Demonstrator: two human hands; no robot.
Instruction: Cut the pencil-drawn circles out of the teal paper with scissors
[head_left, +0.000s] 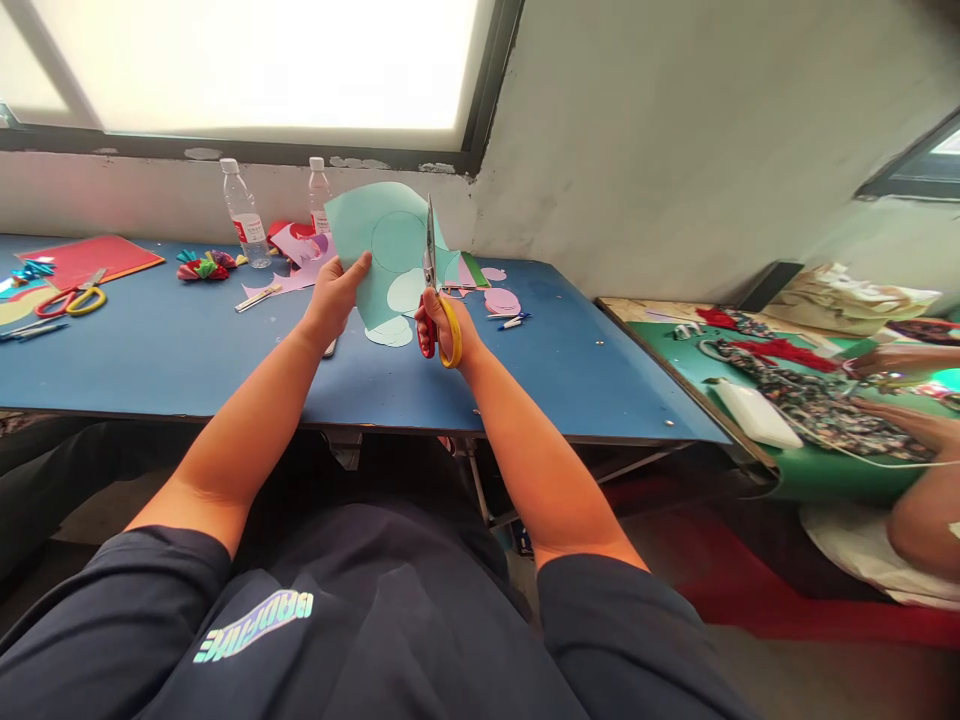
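Note:
My left hand [337, 297] pinches the lower left edge of a light green sheet of paper [367, 230], held up above the table. A circle is drawn on the sheet, and a rounded piece is cut out of its lower edge. In my right hand [450, 325] are scissors [442, 335] with one red and one yellow handle loop. Their blades point up along the right part of the sheet, close to the drawn circle. Below the sheet, pale green paper circles [388, 333] lie on the table. Pink paper circles [502, 302] lie to the right.
Two plastic bottles [250, 228] stand by the wall on the blue table [187, 350]. Pink paper scraps [300, 262], pens [514, 322], red paper [90, 258] and another pair of scissors [73, 297] lie around. At the right, another person's hands [907, 400] work at a green table [810, 465] with patterned fabric.

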